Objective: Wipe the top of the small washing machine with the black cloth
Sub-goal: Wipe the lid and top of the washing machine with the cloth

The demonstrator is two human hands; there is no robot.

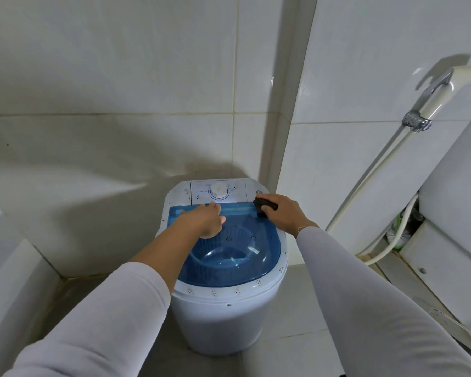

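Note:
A small white washing machine stands on the floor in a tiled corner. It has a see-through blue lid and a white control panel with a round dial at the back. My right hand is shut on a bunched black cloth, pressed on the lid's back right corner next to the panel. My left hand lies flat on the back left of the lid, fingers spread and holding nothing.
White tiled walls close in behind and to the left. A bidet sprayer hangs on the right wall with its hose running down. A white toilet stands at the right. Grey floor tiles surround the machine.

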